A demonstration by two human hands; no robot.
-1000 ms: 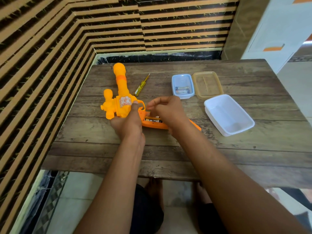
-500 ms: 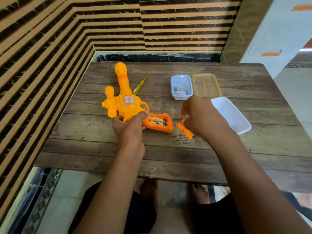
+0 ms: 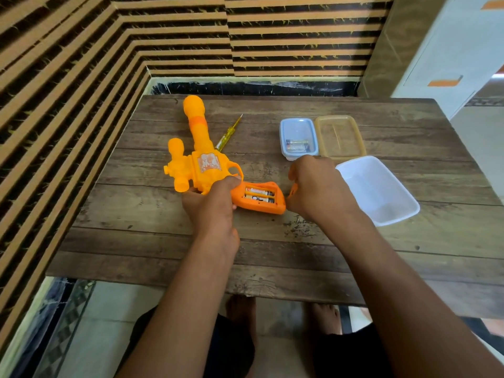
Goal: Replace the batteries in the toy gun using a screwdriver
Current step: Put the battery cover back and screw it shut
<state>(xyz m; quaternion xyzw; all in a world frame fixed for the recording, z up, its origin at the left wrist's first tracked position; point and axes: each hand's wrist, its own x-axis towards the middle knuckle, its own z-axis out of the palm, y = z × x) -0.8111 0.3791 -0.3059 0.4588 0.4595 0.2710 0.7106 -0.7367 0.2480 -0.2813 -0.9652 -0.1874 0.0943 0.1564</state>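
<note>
On table (image 3: 136,241), toy gun (image 3: 207,173), batteries (image 3: 259,195), labels illegible

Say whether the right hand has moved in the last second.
Yes: the right hand left the battery compartment and shifted right, toward the white tub, gripping the orange cover.

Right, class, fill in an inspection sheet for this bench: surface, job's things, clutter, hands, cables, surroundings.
Surface: wooden table, scuffed planks.
Job's things: toy gun, grip compartment open, two batteries inside; screwdriver lying beside its barrel; small clear box holding spares.
Clutter: amber tray; white tub.
Hands: left hand grips the gun; right hand holds the orange cover.
Cables: nothing seen.
Surroundings: striped wall; white cabinet.
</note>
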